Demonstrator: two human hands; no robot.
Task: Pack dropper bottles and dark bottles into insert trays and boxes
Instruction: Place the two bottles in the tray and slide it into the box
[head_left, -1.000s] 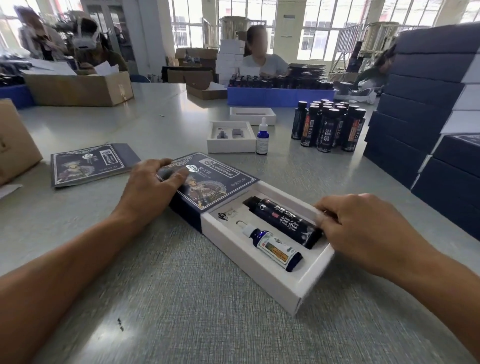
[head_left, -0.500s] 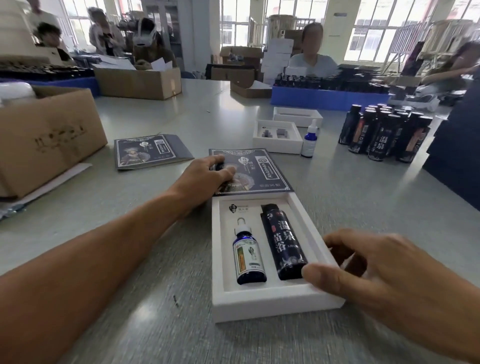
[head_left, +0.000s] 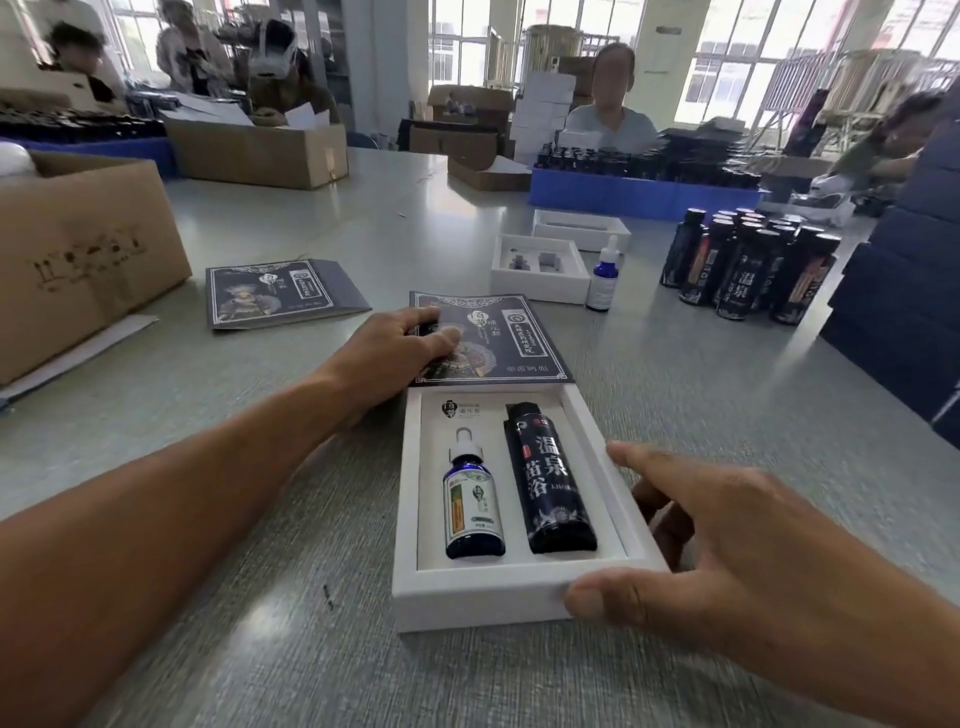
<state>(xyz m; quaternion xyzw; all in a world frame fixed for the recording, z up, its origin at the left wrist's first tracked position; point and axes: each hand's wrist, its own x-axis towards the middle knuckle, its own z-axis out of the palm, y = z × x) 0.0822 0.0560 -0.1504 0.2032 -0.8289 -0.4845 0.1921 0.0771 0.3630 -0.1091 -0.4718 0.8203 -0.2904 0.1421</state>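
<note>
Head view: our right hand (head_left: 727, 551) grips the white insert tray (head_left: 498, 592), dropper bottle (head_left: 474, 512) and dark bottle (head_left: 553, 480) seated inside; left hand (head_left: 395, 353) presses flat on the printed sleeve (head_left: 514, 338) (only half over), closing remains

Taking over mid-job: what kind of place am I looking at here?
Most likely a packing workshop or small factory floor. A cluster of dark bottles stands on the long grey table, cardboard cartons and a blue crate of bottles sit farther back, and other workers sit around it.
</note>
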